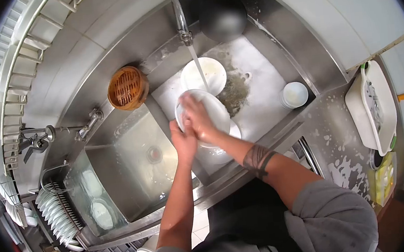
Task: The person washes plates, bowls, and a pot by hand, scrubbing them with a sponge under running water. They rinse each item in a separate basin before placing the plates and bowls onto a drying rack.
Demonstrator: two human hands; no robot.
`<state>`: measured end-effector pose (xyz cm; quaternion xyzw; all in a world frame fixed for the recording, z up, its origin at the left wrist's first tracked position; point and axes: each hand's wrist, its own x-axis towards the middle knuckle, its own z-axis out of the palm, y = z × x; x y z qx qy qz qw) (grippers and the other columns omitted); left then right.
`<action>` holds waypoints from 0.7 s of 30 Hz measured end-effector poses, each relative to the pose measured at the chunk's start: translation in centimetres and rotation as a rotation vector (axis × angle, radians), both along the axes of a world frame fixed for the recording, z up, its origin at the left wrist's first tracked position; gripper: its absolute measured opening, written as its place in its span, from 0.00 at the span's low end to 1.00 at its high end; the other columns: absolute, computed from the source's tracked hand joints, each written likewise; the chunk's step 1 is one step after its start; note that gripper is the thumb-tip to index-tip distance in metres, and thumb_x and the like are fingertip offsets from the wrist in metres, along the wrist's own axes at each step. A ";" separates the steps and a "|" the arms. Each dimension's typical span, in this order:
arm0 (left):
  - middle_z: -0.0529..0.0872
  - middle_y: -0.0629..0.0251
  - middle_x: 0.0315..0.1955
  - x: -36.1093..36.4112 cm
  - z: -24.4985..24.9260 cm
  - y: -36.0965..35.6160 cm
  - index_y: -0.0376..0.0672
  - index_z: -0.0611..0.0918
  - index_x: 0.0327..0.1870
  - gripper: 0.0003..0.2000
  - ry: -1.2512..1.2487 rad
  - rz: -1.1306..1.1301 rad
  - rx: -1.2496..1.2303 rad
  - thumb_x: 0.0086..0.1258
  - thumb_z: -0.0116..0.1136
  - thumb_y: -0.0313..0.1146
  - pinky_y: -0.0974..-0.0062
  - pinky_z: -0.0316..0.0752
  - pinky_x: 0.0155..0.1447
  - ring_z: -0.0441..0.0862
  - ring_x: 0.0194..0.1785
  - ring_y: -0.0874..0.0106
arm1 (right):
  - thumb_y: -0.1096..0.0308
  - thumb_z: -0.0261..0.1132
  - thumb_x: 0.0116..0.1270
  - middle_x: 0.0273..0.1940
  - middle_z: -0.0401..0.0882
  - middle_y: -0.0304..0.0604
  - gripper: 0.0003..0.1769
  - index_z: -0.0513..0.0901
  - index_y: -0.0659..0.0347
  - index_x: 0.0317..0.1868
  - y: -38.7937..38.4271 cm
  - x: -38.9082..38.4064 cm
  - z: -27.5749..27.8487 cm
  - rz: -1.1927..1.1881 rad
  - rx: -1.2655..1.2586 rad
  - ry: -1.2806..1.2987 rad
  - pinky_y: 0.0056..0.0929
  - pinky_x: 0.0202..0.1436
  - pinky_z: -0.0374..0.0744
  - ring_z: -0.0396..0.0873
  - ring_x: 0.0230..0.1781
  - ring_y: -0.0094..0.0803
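A white plate (216,111) is tilted over the foamy right sink basin, near the divider. My left hand (184,138) grips its lower left rim. My right hand (197,118) lies across the plate's face, blurred by motion; whether its fingers hold anything is hidden. Water runs from the faucet (182,26) onto a second white plate (211,74) in the suds just behind. More white dishes (234,131) show partly beneath the plate and my right wrist.
A black wok (223,16) and white bowls (296,94) are in the right basin. A bamboo steamer (128,88) sits behind the water-filled left basin (141,156). Racked plates (57,215) stand far left; a white tub (374,109) with utensils is at right.
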<state>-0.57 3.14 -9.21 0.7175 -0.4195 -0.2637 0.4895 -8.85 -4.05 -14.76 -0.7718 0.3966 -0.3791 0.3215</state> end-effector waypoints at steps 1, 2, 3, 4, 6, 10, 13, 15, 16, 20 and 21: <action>0.87 0.50 0.47 0.4 -0.5 -0.2 0.32 0.80 0.52 0.09 0.004 -0.004 0.002 0.81 0.59 0.30 0.63 0.77 0.59 0.85 0.50 0.60 | 0.60 0.58 0.81 0.84 0.56 0.58 0.34 0.65 0.59 0.82 1.5 -0.2 1.1 0.100 0.081 0.046 0.59 0.86 0.53 0.52 0.85 0.62; 0.87 0.50 0.48 1.2 -1.0 -0.3 0.32 0.80 0.54 0.10 0.040 0.120 0.022 0.82 0.57 0.30 0.64 0.77 0.58 0.84 0.50 0.61 | 0.61 0.59 0.80 0.84 0.57 0.58 0.33 0.65 0.59 0.82 3.3 -1.3 0.3 0.218 0.062 0.055 0.59 0.86 0.53 0.53 0.85 0.62; 0.87 0.51 0.48 2.5 -1.7 -0.5 0.32 0.80 0.55 0.10 0.072 0.246 0.041 0.83 0.56 0.31 0.64 0.77 0.58 0.84 0.49 0.63 | 0.62 0.60 0.79 0.84 0.57 0.58 0.33 0.66 0.60 0.82 4.3 -3.0 -0.8 0.339 0.041 0.060 0.58 0.86 0.53 0.53 0.85 0.62; 0.87 0.51 0.48 4.1 -4.2 -0.7 0.31 0.80 0.57 0.11 0.066 0.324 0.017 0.85 0.54 0.30 0.66 0.77 0.57 0.84 0.50 0.65 | 0.63 0.61 0.78 0.83 0.58 0.58 0.33 0.68 0.60 0.80 4.3 -5.3 -1.1 0.354 -0.011 0.150 0.57 0.86 0.54 0.54 0.85 0.61; 0.87 0.54 0.49 5.2 -2.7 -0.1 0.32 0.80 0.59 0.12 0.085 0.253 0.056 0.85 0.55 0.31 0.67 0.78 0.57 0.83 0.50 0.67 | 0.64 0.69 0.74 0.79 0.66 0.57 0.34 0.71 0.60 0.77 1.8 -9.1 -3.6 0.294 -0.128 0.166 0.56 0.85 0.58 0.58 0.83 0.60; 0.88 0.58 0.52 4.7 -5.0 1.1 0.32 0.78 0.65 0.15 0.320 0.210 0.078 0.84 0.58 0.30 0.68 0.79 0.58 0.84 0.51 0.69 | 0.72 0.75 0.68 0.64 0.81 0.56 0.29 0.78 0.61 0.69 -1.4 -8.7 -1.0 -0.292 1.071 -0.606 0.46 0.70 0.80 0.85 0.60 0.47; 0.87 0.58 0.56 -0.5 -7.0 1.3 0.34 0.75 0.71 0.20 0.494 0.359 -0.035 0.83 0.58 0.28 0.65 0.80 0.62 0.85 0.55 0.66 | 0.78 0.76 0.64 0.52 0.87 0.51 0.32 0.77 0.70 0.68 1.4 -5.0 -5.2 -0.592 1.334 -0.952 0.38 0.56 0.88 0.88 0.50 0.40; 0.87 0.55 0.57 -5.4 -7.4 0.6 0.35 0.73 0.73 0.21 0.804 0.565 -0.250 0.83 0.59 0.29 0.64 0.81 0.64 0.86 0.56 0.62 | 0.77 0.76 0.65 0.51 0.88 0.52 0.27 0.81 0.74 0.63 5.0 -4.2 1.3 -0.496 1.338 -1.050 0.39 0.55 0.88 0.88 0.49 0.41; 0.87 0.53 0.57 -5.1 -7.4 0.9 0.35 0.73 0.72 0.21 0.954 0.474 -0.283 0.83 0.59 0.31 0.65 0.83 0.62 0.88 0.54 0.60 | 0.77 0.76 0.65 0.51 0.88 0.52 0.27 0.81 0.74 0.63 4.0 -6.0 0.5 -0.494 1.344 -1.034 0.39 0.55 0.88 0.88 0.49 0.41; 0.88 0.57 0.52 0.2 -3.6 -1.5 0.36 0.74 0.70 0.20 0.817 0.300 0.024 0.84 0.59 0.35 0.65 0.86 0.52 0.89 0.44 0.62 | 0.74 0.77 0.65 0.50 0.89 0.52 0.22 0.85 0.73 0.58 -2.1 -11.7 -0.4 -0.102 1.323 -0.827 0.38 0.59 0.83 0.87 0.50 0.37; 0.87 0.58 0.53 -1.0 -6.5 -2.4 0.34 0.75 0.69 0.19 0.672 0.404 0.074 0.84 0.60 0.33 0.65 0.83 0.53 0.86 0.46 0.65 | 0.73 0.77 0.64 0.50 0.89 0.52 0.23 0.85 0.74 0.58 -1.4 -10.1 -0.3 -0.328 1.286 -1.088 0.37 0.58 0.84 0.87 0.49 0.36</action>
